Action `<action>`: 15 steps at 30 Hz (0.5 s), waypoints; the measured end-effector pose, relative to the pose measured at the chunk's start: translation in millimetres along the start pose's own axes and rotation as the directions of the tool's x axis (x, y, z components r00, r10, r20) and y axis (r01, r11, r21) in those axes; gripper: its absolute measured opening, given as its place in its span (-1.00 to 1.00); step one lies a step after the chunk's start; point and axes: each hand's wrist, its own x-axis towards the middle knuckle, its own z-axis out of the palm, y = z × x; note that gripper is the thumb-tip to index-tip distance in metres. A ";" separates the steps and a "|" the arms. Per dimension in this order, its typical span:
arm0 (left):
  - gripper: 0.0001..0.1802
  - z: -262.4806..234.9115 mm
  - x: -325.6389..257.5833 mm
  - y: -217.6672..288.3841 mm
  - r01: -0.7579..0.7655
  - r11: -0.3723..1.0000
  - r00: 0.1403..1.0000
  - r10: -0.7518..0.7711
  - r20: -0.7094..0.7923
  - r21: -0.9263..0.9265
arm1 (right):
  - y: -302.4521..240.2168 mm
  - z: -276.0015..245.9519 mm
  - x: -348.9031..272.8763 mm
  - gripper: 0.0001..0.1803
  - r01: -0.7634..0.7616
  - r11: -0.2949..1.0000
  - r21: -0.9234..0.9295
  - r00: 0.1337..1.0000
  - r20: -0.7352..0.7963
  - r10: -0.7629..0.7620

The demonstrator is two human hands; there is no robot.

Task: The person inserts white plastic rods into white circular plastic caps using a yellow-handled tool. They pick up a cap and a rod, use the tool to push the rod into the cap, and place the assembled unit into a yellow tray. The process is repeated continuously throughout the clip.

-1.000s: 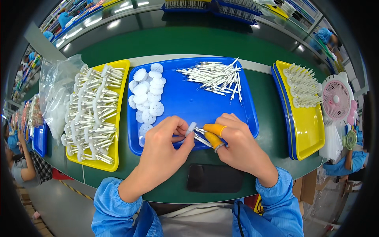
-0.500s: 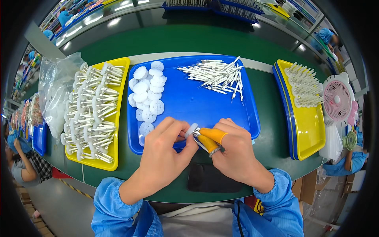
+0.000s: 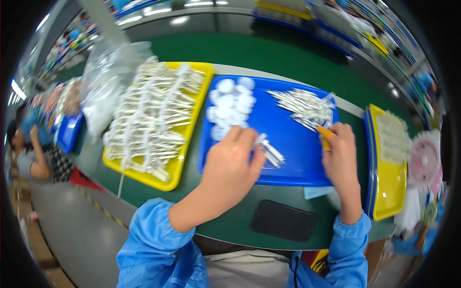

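Over the front part of the blue tray (image 3: 297,170), my left hand (image 3: 229,161) is closed on a small white plastic disc (image 3: 260,139). Several white rods (image 3: 274,155) stick out of that disc to the right. My right hand (image 3: 342,151) grips orange-handled pliers (image 3: 326,133). Their tip is at the near right edge of a pile of thin white rods (image 3: 303,106); whether it pinches a rod is too blurred to tell. Loose white discs (image 3: 229,104) lie clustered along the tray's left side.
A yellow tray (image 3: 178,175) of rod-filled discs stands at left, beside a clear plastic bag (image 3: 109,81). At right are stacked trays, a yellow one (image 3: 388,197) on top, and a pink fan (image 3: 423,161). A flat black phone-like slab (image 3: 284,221) lies in front. Another person (image 3: 41,156) sits far left.
My hands have moved apart. The pliers have left the disc and gone right to the rod pile, while my left hand keeps the disc. The whole view has shifted and tilted.
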 end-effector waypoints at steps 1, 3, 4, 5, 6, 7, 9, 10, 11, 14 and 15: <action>-0.86 -0.8 2.9 -1.5 -0.002 1.000 1.000 0.002 -0.009 0.031 | 7.8 0.9 1.2 -0.67 -0.004 0.996 -0.093 0.999 0.039 0.008; -0.85 -7.1 5.6 -3.5 0.009 0.998 0.999 -0.007 -0.036 0.069 | 11.0 5.6 2.3 -0.62 -0.005 0.993 -0.120 0.999 0.053 0.012; -0.85 -13.0 5.8 -8.0 0.016 0.996 0.997 -0.010 -0.071 0.092 | 7.1 6.9 3.7 -0.62 -0.003 0.991 -0.135 0.997 0.071 0.013; -0.85 -19.5 6.8 -13.1 0.023 0.993 0.995 -0.011 -0.103 0.115 | 1.2 7.7 5.4 -0.63 0.012 0.992 -0.125 0.997 0.074 -0.003; -0.84 -23.6 7.4 -16.4 0.026 0.991 0.992 -0.009 -0.129 0.131 | -2.0 7.1 5.0 -0.63 0.020 0.992 -0.122 0.997 0.078 -0.011; -0.85 -30.6 6.1 -19.0 0.020 0.990 0.985 0.005 -0.173 0.142 | -4.7 7.5 4.8 -0.64 0.027 0.993 -0.118 0.997 0.081 -0.017; -0.85 -48.0 3.2 -25.2 0.051 0.977 0.969 0.001 -0.246 0.207 | -4.3 9.6 1.9 -0.65 0.030 0.997 -0.073 0.996 0.088 -0.023; -0.86 -57.2 1.8 -28.9 0.065 0.970 0.960 0.003 -0.279 0.234 | -3.9 10.2 0.8 -0.66 0.027 0.998 -0.055 0.996 0.091 -0.022; -0.86 -66.6 5.8 -31.2 0.069 0.957 0.951 0.022 -0.309 0.281 | -2.2 4.2 -0.7 -0.67 0.027 0.999 -0.046 0.996 0.091 -0.023; -0.83 -102.7 6.2 -46.9 0.166 0.894 0.925 0.006 -0.381 0.416 | -4.1 6.3 -4.5 -0.67 0.049 0.998 0.040 0.991 0.119 -0.054; -0.82 -112.9 6.7 -50.0 0.201 0.870 0.914 -0.002 -0.406 0.449 | -7.1 4.7 -4.1 -0.67 0.059 0.996 0.061 0.991 0.120 -0.066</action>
